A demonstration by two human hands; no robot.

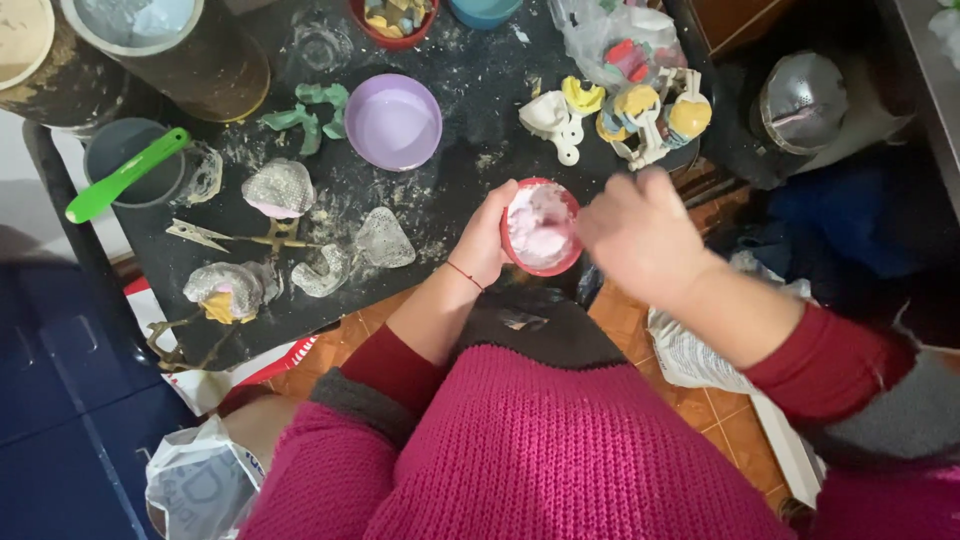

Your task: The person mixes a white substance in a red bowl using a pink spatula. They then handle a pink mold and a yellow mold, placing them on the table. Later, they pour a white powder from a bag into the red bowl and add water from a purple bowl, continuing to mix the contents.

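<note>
My left hand (487, 240) grips a small red bowl (540, 265) filled with pale pink paste, holding it at the near edge of the black table (460, 80). My right hand (640, 230) is blurred just right of the bowl, fingers curled over its rim; whatever tool it holds is hidden, so I cannot tell what it grips. A thin red string circles my left wrist.
On the table lie a lilac bowl (394, 121), a grey bowl with a green spatula (125, 175), metal impression trays (280, 187), white and yellow dental casts (620, 110), and tall containers (180, 40). White bags (690, 350) rest on the tiled floor.
</note>
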